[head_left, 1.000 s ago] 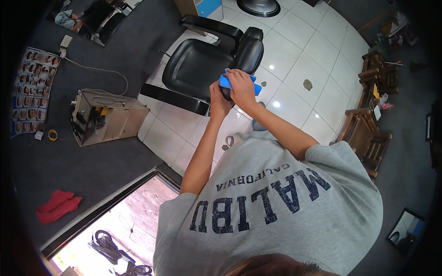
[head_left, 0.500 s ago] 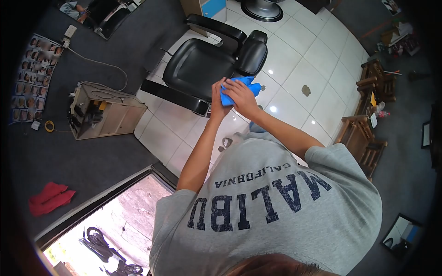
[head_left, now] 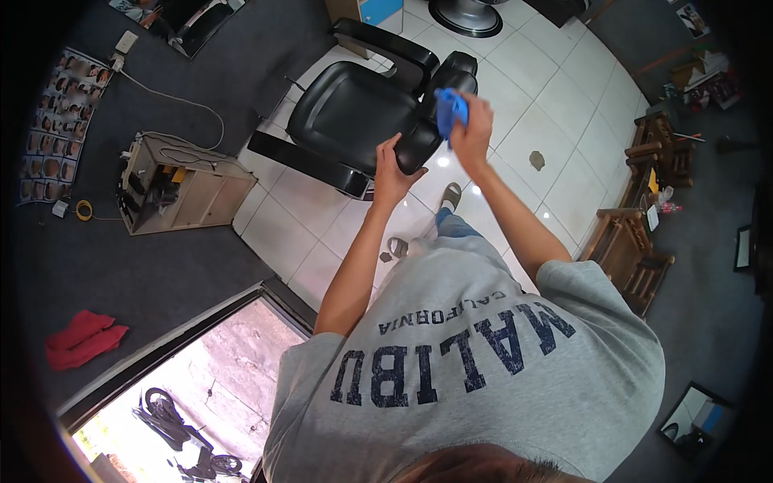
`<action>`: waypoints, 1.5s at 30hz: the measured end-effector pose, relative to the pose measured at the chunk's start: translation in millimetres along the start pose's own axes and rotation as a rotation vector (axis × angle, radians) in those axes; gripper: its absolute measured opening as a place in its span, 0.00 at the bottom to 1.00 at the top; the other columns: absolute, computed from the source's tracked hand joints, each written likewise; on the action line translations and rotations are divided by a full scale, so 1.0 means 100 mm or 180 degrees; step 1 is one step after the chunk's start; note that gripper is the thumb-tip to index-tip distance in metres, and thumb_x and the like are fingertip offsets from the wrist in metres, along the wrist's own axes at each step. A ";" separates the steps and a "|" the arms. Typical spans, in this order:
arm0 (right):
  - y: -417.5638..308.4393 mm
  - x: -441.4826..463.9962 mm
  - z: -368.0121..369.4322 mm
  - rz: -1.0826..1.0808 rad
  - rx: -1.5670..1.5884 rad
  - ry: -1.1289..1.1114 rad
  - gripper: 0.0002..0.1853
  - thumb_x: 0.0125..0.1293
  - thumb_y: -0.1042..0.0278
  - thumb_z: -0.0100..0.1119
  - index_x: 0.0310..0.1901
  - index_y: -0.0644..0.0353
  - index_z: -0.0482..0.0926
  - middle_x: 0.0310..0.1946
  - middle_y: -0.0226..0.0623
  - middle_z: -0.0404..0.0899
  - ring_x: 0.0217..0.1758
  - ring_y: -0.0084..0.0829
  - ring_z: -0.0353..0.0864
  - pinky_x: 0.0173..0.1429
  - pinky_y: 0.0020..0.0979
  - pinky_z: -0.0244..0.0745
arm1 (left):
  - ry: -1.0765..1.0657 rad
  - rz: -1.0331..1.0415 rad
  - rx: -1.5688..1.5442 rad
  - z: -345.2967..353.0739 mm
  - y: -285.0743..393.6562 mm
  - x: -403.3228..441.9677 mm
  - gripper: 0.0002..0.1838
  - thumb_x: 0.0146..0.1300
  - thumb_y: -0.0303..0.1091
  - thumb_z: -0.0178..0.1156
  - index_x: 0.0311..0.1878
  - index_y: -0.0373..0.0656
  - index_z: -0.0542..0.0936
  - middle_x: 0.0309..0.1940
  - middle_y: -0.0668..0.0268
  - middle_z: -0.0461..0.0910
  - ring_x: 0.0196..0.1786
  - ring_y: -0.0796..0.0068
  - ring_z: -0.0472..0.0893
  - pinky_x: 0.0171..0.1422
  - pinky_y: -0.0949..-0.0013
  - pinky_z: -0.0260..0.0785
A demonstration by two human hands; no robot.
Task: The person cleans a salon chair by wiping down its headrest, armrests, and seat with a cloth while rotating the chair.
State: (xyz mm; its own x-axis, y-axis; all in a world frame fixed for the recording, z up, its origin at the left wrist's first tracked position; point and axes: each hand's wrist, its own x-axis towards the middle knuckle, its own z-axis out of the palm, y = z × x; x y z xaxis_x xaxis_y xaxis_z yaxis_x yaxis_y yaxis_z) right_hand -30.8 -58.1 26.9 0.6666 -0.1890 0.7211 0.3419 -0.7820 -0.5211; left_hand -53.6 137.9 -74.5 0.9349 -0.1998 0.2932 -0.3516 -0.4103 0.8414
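A black barber chair (head_left: 360, 101) stands in front of me, its padded backrest (head_left: 420, 143) on the side closest to me. My left hand (head_left: 392, 179) grips the near end of the backrest, fingers on one side and thumb spread to the other. Bunched in my right hand (head_left: 473, 131) is a blue cloth (head_left: 451, 113), held against or just over the right side of the backrest. Whether the cloth touches the padding I cannot tell.
A wooden cabinet (head_left: 193, 197) with cables stands at left, near a red cloth (head_left: 84, 340). Wooden chairs (head_left: 632, 249) line the right side. Another chair's round metal base (head_left: 465, 18) is at the top. A doorway at lower left shows a motorbike (head_left: 173, 427) outside.
My hands were together around the blue cloth and have parted. The right hand has carried the cloth up and right; the left has taken hold of the backrest.
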 end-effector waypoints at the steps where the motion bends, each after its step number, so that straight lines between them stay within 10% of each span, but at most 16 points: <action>1: 0.12 0.15 0.06 0.0009 -0.0090 -0.0112 0.29 0.52 0.85 0.57 0.58 0.54 0.85 0.54 0.42 0.86 0.54 0.54 0.81 0.61 0.48 0.73 | -0.0015 -0.0078 0.0013 -0.01 0.02 0.01 0.58 0.44 0.35 0.90 0.79 0.39 0.67 0.69 0.48 0.71 0.73 0.43 0.73 0.79 0.52 0.70; 10: 0.00 -0.18 -0.09 -0.0992 -0.0351 -0.1415 0.23 0.51 0.83 0.65 0.49 0.49 0.88 0.58 0.32 0.85 0.66 0.45 0.81 0.68 0.50 0.75 | -0.0086 -0.0139 0.0058 0.00 0.03 -0.01 0.58 0.47 0.35 0.90 0.80 0.39 0.65 0.71 0.48 0.68 0.74 0.45 0.73 0.79 0.52 0.70; 22: 1.59 0.80 0.40 0.0122 -0.0458 -0.0982 0.23 0.52 0.85 0.60 0.47 0.47 0.87 0.51 0.34 0.85 0.57 0.47 0.81 0.55 0.49 0.73 | -0.0246 -0.0296 0.0244 0.00 0.05 0.00 0.60 0.49 0.38 0.89 0.81 0.37 0.63 0.73 0.47 0.66 0.76 0.47 0.70 0.82 0.52 0.66; 34: 0.60 0.05 -0.12 -0.1241 0.0466 -0.1793 0.15 0.52 0.75 0.70 0.41 0.46 0.84 0.56 0.26 0.86 0.65 0.37 0.82 0.62 0.42 0.73 | -0.0319 -0.0444 0.0395 -0.04 -0.02 -0.06 0.61 0.47 0.35 0.90 0.82 0.38 0.62 0.74 0.47 0.66 0.77 0.45 0.69 0.83 0.50 0.65; 45: 1.22 0.45 0.61 0.2397 0.2380 0.0928 0.08 0.75 0.83 0.53 0.46 0.63 0.81 0.45 0.38 0.88 0.51 0.31 0.84 0.63 0.31 0.76 | -0.0488 -0.0633 0.0336 -0.05 0.00 -0.04 0.60 0.50 0.36 0.89 0.83 0.36 0.61 0.75 0.48 0.62 0.79 0.47 0.66 0.84 0.50 0.62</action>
State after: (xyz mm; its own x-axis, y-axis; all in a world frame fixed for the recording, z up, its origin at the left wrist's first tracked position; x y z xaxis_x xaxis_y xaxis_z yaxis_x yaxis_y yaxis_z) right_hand 81.2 -125.7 -31.5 0.7246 -0.6765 0.1314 0.2939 0.1309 -0.9468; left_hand -57.3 143.2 -73.6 0.9708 -0.2350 0.0480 -0.1722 -0.5439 0.8213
